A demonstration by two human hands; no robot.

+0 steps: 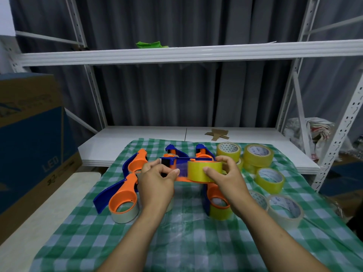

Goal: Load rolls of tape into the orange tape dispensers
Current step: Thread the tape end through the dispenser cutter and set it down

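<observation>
Two hands are raised at frame centre above the checked cloth (186, 232): the orange dispenser (184, 159) is pinched at its blade end by the left hand (157, 179), its yellow tape roll (199, 170) gripped by the right hand (228, 180).

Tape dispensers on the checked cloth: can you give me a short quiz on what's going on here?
1. True or false: the left hand holds the lifted dispenser while the right hand grips its yellow roll.
2. The loose rolls lie on the checked cloth's: A left, B right?
3. Fill in: the crumpled thing on the upper shelf is ____.
Key: 1 true; 2 B; 3 green.
</observation>
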